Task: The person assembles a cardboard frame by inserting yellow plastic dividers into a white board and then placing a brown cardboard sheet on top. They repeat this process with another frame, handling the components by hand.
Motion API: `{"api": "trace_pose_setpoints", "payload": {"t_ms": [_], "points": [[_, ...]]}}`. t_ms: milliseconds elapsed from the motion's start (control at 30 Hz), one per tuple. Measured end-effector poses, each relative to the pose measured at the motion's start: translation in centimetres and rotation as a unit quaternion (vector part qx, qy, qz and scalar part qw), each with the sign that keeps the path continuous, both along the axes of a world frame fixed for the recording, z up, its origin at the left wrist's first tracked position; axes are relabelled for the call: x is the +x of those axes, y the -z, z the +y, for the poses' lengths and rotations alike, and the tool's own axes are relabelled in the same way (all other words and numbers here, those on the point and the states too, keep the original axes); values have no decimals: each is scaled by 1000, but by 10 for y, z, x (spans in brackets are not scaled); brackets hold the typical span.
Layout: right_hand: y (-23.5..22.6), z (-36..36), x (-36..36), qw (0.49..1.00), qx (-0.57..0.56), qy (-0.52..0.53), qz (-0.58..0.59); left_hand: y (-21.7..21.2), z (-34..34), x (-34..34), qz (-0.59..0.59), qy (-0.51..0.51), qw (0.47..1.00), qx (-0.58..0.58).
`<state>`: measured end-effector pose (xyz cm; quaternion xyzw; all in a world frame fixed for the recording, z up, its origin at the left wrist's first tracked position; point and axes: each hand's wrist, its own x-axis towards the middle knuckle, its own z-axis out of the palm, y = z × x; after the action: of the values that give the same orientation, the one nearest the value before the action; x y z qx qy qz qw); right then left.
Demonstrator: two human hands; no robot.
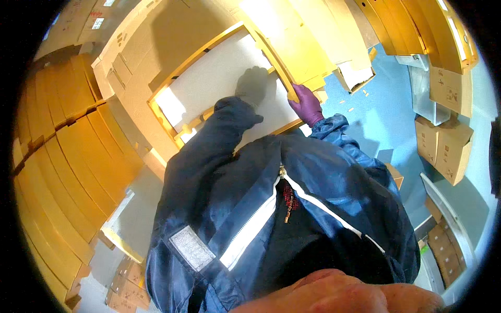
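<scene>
"While the right hand grips the yellow frame's right end, where's the left hand?"

"Over its white panel, grip unclear; the frame lies ahead, long axis slanting away rightward."

- Looks like a packing or assembly area in a workshop or storeroom.
- Lined on the left with long tiers of yellow-brown panels, whether boards or boxes too unclear to tell.
- Stocked on the right with closed brown cartons, just beside a clear plastic bin.
- Furnished at lower right with what seems a pale-edged rack or cart, near more small boxes.
- Floored in plain blue, littered with small pale scraps.
- Spread with broad cardboard under a shallow yellow frame, handled in a purple glove.
</scene>
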<state>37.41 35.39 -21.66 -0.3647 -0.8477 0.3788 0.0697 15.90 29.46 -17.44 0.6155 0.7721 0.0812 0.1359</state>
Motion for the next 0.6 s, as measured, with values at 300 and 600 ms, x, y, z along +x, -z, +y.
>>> {"api": "trace_pose_setpoints", "payload": {"t_ms": [300,600], "points": [[1,6,7,1000,-9,-12,4,3,11,-14,6,102,994,-43],[-4,7,5,997,10,-75,-21,5,19,-7,-42,76,993,-77]]}}
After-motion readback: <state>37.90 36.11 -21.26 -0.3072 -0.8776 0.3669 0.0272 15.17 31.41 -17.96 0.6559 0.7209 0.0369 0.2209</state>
